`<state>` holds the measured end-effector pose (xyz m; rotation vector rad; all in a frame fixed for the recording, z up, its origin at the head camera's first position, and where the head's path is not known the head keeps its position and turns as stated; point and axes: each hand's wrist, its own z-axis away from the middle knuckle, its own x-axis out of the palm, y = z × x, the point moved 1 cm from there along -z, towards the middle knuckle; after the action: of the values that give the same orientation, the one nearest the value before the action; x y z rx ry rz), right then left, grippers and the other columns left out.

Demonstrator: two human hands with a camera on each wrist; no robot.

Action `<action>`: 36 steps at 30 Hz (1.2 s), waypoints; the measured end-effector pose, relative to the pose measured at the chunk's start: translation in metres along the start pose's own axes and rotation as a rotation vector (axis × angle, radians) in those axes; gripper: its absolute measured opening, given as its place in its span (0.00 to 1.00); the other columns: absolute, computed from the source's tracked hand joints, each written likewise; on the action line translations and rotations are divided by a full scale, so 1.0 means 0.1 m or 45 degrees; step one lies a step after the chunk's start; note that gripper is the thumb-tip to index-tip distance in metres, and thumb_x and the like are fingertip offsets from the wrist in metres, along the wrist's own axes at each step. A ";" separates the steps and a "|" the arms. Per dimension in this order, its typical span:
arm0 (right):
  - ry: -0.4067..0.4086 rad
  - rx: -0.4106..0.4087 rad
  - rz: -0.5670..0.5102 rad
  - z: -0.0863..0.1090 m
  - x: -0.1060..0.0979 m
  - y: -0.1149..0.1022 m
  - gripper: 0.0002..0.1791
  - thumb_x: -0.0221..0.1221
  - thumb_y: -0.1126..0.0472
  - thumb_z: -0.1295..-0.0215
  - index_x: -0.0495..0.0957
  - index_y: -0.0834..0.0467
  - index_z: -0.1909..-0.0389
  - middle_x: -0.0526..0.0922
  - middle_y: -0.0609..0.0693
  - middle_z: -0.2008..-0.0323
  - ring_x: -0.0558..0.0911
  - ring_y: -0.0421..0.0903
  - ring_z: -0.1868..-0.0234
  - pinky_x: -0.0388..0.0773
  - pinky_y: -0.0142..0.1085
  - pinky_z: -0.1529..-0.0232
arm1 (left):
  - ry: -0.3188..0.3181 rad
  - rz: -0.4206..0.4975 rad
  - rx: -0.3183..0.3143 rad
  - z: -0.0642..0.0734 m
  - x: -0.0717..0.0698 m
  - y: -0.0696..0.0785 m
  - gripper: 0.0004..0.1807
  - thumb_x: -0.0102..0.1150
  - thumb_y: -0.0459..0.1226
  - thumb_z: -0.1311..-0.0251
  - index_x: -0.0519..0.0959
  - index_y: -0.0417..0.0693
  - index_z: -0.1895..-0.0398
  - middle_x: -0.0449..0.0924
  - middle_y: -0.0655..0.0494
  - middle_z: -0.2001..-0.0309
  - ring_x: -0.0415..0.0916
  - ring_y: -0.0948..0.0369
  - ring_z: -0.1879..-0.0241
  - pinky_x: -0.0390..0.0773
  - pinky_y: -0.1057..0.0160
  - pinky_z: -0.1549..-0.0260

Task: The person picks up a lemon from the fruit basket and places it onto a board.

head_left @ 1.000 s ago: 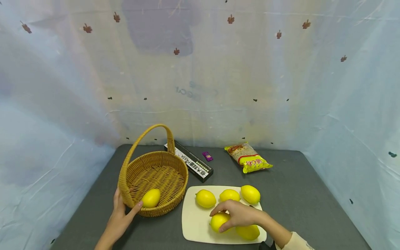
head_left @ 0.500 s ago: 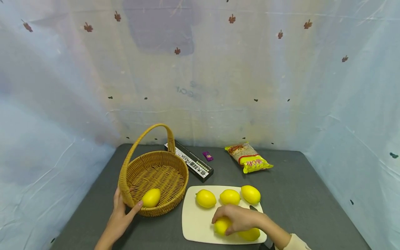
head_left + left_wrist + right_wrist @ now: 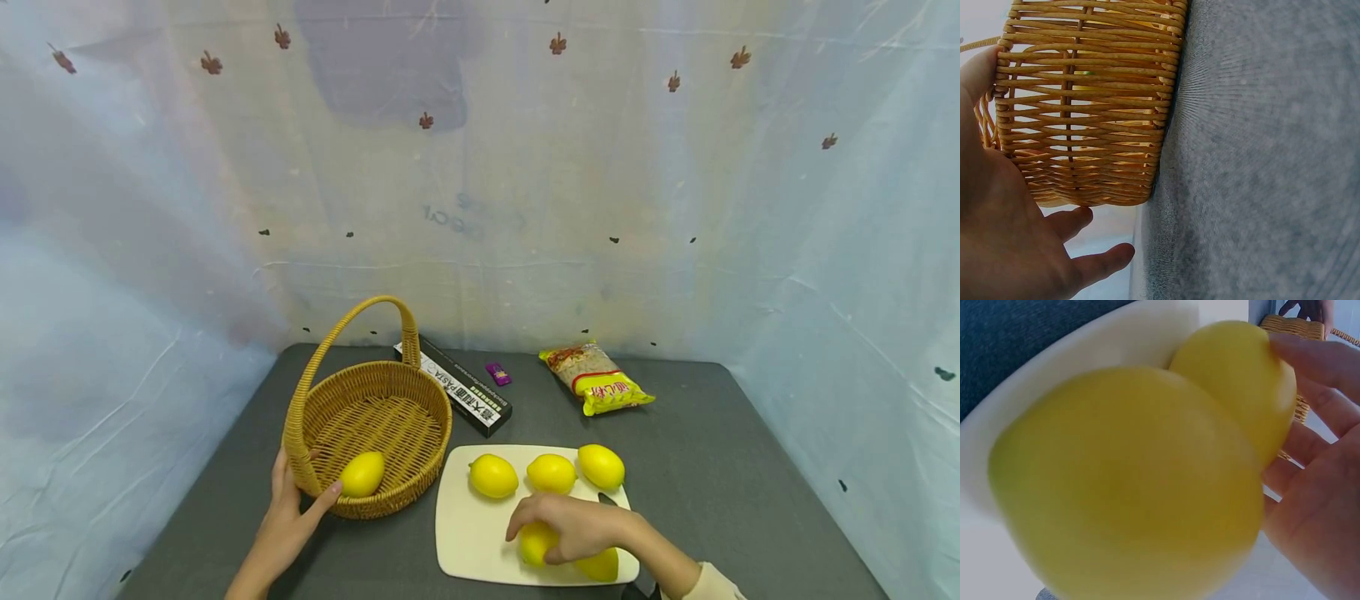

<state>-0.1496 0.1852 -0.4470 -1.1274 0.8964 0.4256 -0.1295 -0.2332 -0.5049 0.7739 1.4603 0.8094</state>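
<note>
On the left of the table stands a wicker basket (image 3: 423, 467) with a tall handle and one lemon (image 3: 363, 475) inside. My left hand (image 3: 288, 517) holds its near-left rim, thumb over the edge and two fingers spread below in the left wrist view. A white cutting board (image 3: 472, 542) lies to the right. My right hand (image 3: 573, 525) curls thumb and fingers round a lemon (image 3: 534, 543) low over the board; its thumb touches it in the right wrist view. Another lemon (image 3: 600, 567) sits right beside it, partly hidden by the hand.
Along the board's far side lie three lemons (image 3: 552, 473). A small dark object (image 3: 606, 499) shows partly behind my right wrist. Behind are a black pasta box (image 3: 468, 396), a purple packet (image 3: 498, 373) and a yellow food bag (image 3: 597, 379). A pale curtain (image 3: 495, 183) encloses the table.
My right hand and the lemon in it have shifted slightly right and nearer, toward the neighbouring lemon. Its fingertips now stand a little off the lemon's left side. The left hand and basket stay put.
</note>
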 end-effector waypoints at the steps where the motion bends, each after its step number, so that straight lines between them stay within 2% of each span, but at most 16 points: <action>1: -0.002 0.001 -0.008 0.00 0.00 0.00 0.29 0.68 0.75 0.51 0.80 0.55 0.45 0.81 0.41 0.48 0.75 0.36 0.45 0.72 0.32 0.42 | -0.001 -0.003 -0.005 0.00 0.00 0.00 0.55 0.56 0.52 0.29 0.19 0.74 0.24 0.09 0.55 0.24 0.36 0.28 0.28 0.55 0.21 0.47; 10: -0.009 0.046 -0.083 0.01 -0.04 -0.03 0.25 0.69 0.69 0.46 0.80 0.55 0.45 0.81 0.42 0.47 0.75 0.36 0.46 0.72 0.33 0.42 | 0.014 -0.012 0.012 0.01 0.00 0.01 0.55 0.56 0.52 0.29 0.19 0.73 0.24 0.10 0.54 0.24 0.38 0.27 0.28 0.55 0.21 0.47; 19: 0.064 0.025 -0.159 -0.02 -0.20 -0.12 0.23 0.68 0.66 0.40 0.79 0.56 0.42 0.81 0.47 0.44 0.77 0.43 0.42 0.73 0.39 0.40 | 0.002 -0.045 -0.012 0.01 0.00 0.01 0.54 0.55 0.54 0.29 0.20 0.69 0.23 0.09 0.55 0.24 0.40 0.26 0.29 0.56 0.21 0.49; 26: 0.136 0.048 -0.224 -0.11 -0.37 -0.14 0.23 0.68 0.62 0.38 0.79 0.52 0.41 0.81 0.45 0.43 0.76 0.41 0.40 0.71 0.40 0.38 | 0.008 -0.034 0.015 0.01 0.01 0.04 0.50 0.55 0.52 0.28 0.31 0.56 0.19 0.09 0.55 0.24 0.40 0.27 0.29 0.57 0.22 0.48; 30: 0.140 0.053 -0.221 -0.20 -0.46 -0.15 0.23 0.67 0.62 0.37 0.79 0.56 0.40 0.81 0.47 0.43 0.76 0.41 0.41 0.72 0.41 0.38 | 0.014 -0.045 0.021 0.01 0.01 0.05 0.48 0.54 0.52 0.28 0.36 0.52 0.19 0.09 0.55 0.24 0.41 0.27 0.29 0.58 0.22 0.49; 32: 0.136 0.028 -0.204 -0.27 -0.51 -0.16 0.23 0.67 0.64 0.36 0.78 0.58 0.40 0.81 0.50 0.43 0.78 0.43 0.43 0.73 0.42 0.39 | 0.010 -0.045 0.007 0.01 0.01 0.04 0.50 0.54 0.53 0.28 0.31 0.55 0.19 0.09 0.55 0.24 0.41 0.27 0.29 0.57 0.21 0.49; 36: 0.129 -0.020 -0.175 -0.42 -0.62 -0.24 0.23 0.66 0.65 0.36 0.78 0.58 0.40 0.81 0.50 0.43 0.79 0.45 0.44 0.74 0.42 0.40 | -0.002 -0.050 -0.024 0.02 0.00 0.03 0.54 0.54 0.54 0.29 0.21 0.64 0.22 0.08 0.54 0.24 0.40 0.26 0.29 0.56 0.21 0.48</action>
<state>-0.1863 0.1464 -0.3900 -1.2253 0.8987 0.2646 -0.1273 -0.2316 -0.5025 0.7299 1.4602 0.7917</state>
